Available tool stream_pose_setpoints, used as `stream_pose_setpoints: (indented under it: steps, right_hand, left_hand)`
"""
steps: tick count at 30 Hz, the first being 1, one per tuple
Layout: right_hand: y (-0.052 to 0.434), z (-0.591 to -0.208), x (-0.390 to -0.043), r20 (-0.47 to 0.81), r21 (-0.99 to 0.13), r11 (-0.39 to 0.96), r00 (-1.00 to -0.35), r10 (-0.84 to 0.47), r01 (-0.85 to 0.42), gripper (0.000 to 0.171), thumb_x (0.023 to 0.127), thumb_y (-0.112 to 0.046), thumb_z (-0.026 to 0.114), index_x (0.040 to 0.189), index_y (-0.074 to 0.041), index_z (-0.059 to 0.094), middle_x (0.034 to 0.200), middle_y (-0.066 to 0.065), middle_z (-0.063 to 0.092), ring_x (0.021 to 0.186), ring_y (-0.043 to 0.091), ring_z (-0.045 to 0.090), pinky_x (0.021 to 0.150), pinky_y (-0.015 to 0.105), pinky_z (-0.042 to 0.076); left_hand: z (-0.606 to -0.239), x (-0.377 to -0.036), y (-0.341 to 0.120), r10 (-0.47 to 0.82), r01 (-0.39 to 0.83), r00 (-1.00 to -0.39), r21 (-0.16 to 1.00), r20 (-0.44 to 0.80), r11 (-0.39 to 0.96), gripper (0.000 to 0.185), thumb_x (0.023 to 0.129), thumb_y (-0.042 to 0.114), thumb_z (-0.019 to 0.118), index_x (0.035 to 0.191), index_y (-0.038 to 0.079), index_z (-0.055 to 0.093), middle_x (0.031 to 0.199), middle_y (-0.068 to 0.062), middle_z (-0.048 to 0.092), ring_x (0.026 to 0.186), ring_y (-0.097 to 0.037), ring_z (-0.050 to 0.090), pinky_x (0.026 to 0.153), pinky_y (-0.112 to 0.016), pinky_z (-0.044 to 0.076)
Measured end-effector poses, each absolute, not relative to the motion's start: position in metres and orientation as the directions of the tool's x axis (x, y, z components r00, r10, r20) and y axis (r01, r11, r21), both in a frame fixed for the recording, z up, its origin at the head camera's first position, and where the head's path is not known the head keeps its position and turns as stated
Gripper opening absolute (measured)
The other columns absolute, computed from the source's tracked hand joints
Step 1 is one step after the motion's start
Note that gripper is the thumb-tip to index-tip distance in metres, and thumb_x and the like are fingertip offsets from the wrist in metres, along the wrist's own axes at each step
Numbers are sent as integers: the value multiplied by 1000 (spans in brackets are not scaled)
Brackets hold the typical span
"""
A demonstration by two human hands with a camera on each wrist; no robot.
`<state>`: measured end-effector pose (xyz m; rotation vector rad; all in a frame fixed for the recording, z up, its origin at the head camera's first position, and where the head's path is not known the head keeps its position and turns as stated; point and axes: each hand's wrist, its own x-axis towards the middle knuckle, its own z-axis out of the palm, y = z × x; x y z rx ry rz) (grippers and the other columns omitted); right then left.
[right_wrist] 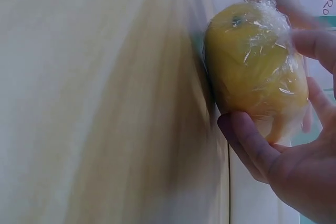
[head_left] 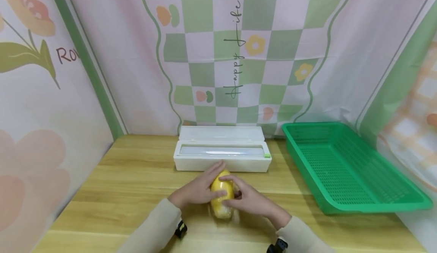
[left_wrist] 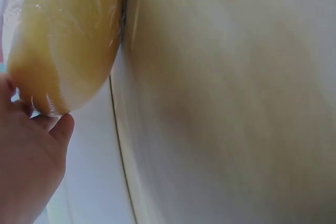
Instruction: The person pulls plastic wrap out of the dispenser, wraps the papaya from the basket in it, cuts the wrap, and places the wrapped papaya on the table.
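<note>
A yellow oblong fruit (head_left: 222,184) wrapped in clear cling film lies on the wooden table between both hands. My left hand (head_left: 199,188) holds its left side, thumb across the front and fingers reaching along the far end. From the right, my right hand (head_left: 250,199) grips it with bent fingers and thumb. In the right wrist view, the film on the fruit (right_wrist: 241,72) is wrinkled and bunched towards one end. Left-hand fingertips touch the lower end of the fruit (left_wrist: 68,40) in the left wrist view. The fruit's exact kind cannot be told.
Just behind the hands stands a white cling film dispenser (head_left: 223,165), lid raised, a film roll inside and a small green slider (head_left: 267,156) at its right. A green perforated plastic basket (head_left: 307,169) occupies the table's right side. Printed curtains (head_left: 119,55) enclose the table.
</note>
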<state>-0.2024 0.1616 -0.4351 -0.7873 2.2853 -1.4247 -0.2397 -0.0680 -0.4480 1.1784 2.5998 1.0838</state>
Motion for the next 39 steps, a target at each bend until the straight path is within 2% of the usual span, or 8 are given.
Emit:
stream_pose_setpoints:
  steps: [4,7,15,19,22,29,35,39]
  right_hand:
    - [162,-435,-204,26,-899,322,-773,-634,-295,61,95,-24,71,148,-28,41,134,21,46,79,20,68,71,31,58]
    - [162,-434,-205,31,-893,327,-767,-641,-309,61,96,-24,70,149,-28,40,135,22,44,78,21,67,71,32,58]
    - [170,-423,-206,52,-867,395,-844,-534,-303,45,106,-33,51,148,-17,47,153,23,39,126,43,52,97,59,48]
    - [178,-423,-212,-48,-909,391,-897,-440,-143,46,108,-26,46,146,0,45,140,27,51,108,38,63,90,50,55]
    - [181,-428,-217,-168,-911,410,-861,-480,-50,45,107,-17,44,143,10,44,129,24,59,102,30,64,85,43,57]
    - [174,-444,-225,-250,-935,354,-767,-591,31,33,101,-9,41,123,8,58,92,11,66,84,21,64,77,37,59]
    - [174,-452,-227,-243,-969,116,-751,-615,218,50,102,-11,40,144,14,35,105,17,68,95,25,67,85,39,58]
    - [175,-450,-225,-220,-966,27,-764,-606,257,50,101,-11,39,144,15,33,108,19,68,98,29,67,87,42,57]
  left_hand:
    - [-442,-233,-68,699,582,-702,674,136,454,131,71,63,82,162,16,1,167,-1,-8,152,-23,-2,112,-66,22]
    - [-441,-232,-67,702,588,-700,665,132,460,141,63,61,89,162,16,-3,167,-1,-10,152,-23,-3,112,-65,24]
    - [-442,-234,-67,697,605,-703,636,143,479,144,59,66,88,162,13,2,167,-2,-4,152,-23,5,114,-57,26]
    - [-441,-236,-69,690,613,-708,619,153,491,141,59,66,89,162,11,9,167,-5,5,150,-24,15,115,-52,29]
    - [-440,-236,-70,691,623,-705,608,161,493,138,60,63,89,160,8,13,166,-8,11,149,-24,19,115,-48,31]
    - [-438,-238,-68,695,643,-689,615,205,456,136,61,61,90,160,7,13,164,-9,16,144,-22,28,113,-46,35]
    - [-436,-239,-67,668,619,-702,676,247,400,135,62,56,92,160,9,12,165,-9,14,147,-22,24,115,-50,31]
    - [-438,-239,-69,650,602,-717,693,252,395,136,61,56,92,160,9,13,166,-8,12,148,-22,22,116,-51,28]
